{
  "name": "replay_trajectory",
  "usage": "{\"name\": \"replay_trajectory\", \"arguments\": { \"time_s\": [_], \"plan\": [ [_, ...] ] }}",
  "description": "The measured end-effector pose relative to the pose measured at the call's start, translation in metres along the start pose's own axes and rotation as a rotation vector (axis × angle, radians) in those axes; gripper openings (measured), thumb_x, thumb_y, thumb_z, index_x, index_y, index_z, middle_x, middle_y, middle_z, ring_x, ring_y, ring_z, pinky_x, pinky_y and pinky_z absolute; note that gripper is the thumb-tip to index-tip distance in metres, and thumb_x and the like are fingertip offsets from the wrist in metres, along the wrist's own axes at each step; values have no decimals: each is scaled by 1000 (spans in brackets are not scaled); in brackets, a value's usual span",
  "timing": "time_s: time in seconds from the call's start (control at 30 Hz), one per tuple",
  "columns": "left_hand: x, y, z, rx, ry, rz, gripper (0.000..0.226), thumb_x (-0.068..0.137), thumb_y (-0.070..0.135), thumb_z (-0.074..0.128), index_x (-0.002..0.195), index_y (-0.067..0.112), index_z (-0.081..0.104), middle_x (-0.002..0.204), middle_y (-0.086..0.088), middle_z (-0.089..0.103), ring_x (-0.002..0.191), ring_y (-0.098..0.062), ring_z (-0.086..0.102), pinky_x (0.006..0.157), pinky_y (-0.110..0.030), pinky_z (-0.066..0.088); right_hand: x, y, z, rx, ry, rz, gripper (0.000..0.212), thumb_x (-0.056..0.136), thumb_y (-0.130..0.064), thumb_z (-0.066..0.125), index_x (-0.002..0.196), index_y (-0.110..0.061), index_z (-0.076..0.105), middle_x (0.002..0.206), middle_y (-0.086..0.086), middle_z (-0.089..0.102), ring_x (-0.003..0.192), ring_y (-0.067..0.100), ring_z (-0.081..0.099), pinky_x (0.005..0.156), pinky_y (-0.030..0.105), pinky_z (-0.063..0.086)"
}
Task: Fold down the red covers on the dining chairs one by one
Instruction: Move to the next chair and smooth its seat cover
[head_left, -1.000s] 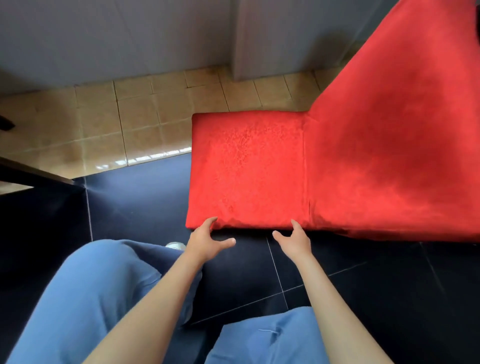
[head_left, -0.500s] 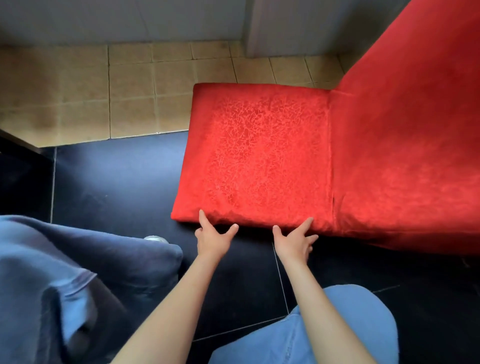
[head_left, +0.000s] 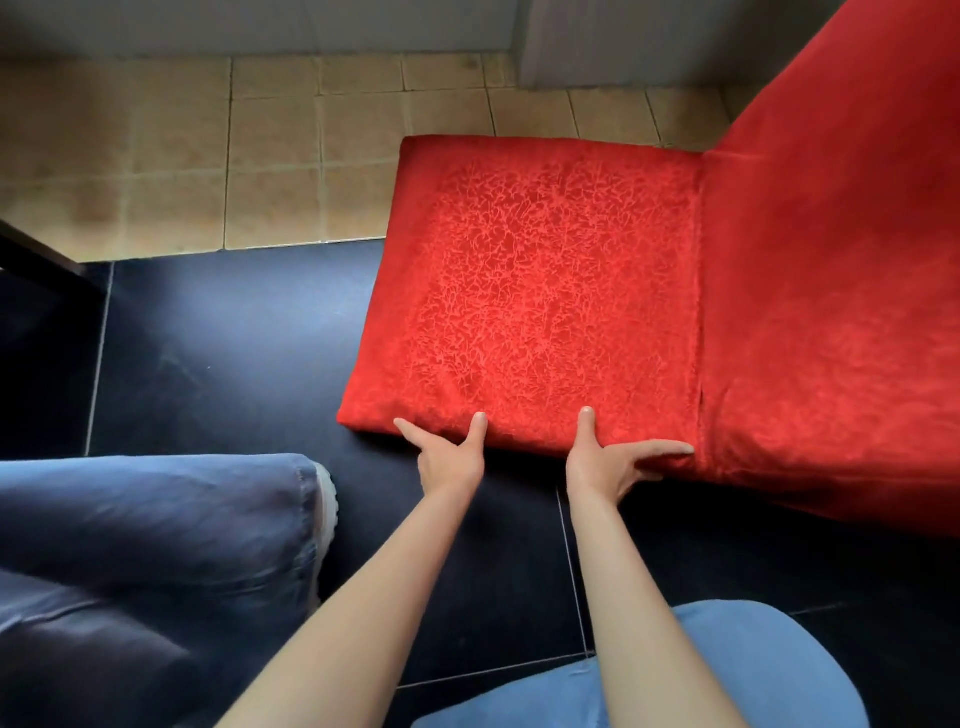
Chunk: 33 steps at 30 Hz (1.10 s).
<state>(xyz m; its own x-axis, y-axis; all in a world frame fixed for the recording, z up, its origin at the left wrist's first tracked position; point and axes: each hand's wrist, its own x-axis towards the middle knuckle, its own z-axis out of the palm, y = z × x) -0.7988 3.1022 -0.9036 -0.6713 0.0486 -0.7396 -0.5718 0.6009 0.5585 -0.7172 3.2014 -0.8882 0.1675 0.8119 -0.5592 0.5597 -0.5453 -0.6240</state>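
**Both hands at the near edge of the red cover**

The red cover (head_left: 540, 291) lies over the chair seat in the middle right of the frame and goes up the chair back (head_left: 841, 270) at the right. The left hand (head_left: 449, 457) and the right hand (head_left: 605, 465) press on its lower edge, fingers straight and spread wide, thumbs on top. Dark floor (head_left: 234, 338) is free at the left of the seat; beige tiles (head_left: 260, 166) lie above. Knees in jeans (head_left: 156, 530) are at the lower left
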Motion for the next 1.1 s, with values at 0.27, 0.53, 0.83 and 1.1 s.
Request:
{"name": "replay_trajectory", "arguments": {
  "time_s": [0.27, 0.53, 0.83, 1.1],
  "plan": [
    [3, 11, 16, -153, 104, -83, 124, 77, 62, 66, 148, 18, -26, 139, -26, 46, 127, -39, 48, 108, -40, 33, 1, 1, 3, 158, 54, 65, 134, 77, -49, 77, 144, -18, -36, 159, 27, -5, 140, 42, 30, 110, 44, 30],
    [6, 20, 33, -332, 101, -135, 131, 74, 61, 71, 139, 31, -39, 139, -23, 46, 116, -41, 55, 100, -52, 45, 9, 0, 9, 433, 61, 178, 144, 70, -36, 86, 143, -16, -36, 140, 23, 46, 123, 33, 54, 96, 28, 36],
    [9, 15, 52, -441, 174, -114, 129, 77, 52, 73, 144, 21, -34, 137, -27, 46, 125, -38, 48, 105, -34, 33, 11, 3, 17, 480, 77, 208, 147, 68, -41, 86, 139, -23, -41, 144, 18, 43, 125, 30, 52, 99, 32, 38],
    [8, 16, 52, -494, 184, -141, 135, 69, 53, 79, 147, 27, -28, 137, -22, 48, 125, -35, 49, 105, -34, 33, 11, 1, 18, 498, 65, 239, 147, 67, -37, 88, 142, -23, -38, 145, 14, 43, 127, 28, 50, 110, 41, 38]
  ]
}}
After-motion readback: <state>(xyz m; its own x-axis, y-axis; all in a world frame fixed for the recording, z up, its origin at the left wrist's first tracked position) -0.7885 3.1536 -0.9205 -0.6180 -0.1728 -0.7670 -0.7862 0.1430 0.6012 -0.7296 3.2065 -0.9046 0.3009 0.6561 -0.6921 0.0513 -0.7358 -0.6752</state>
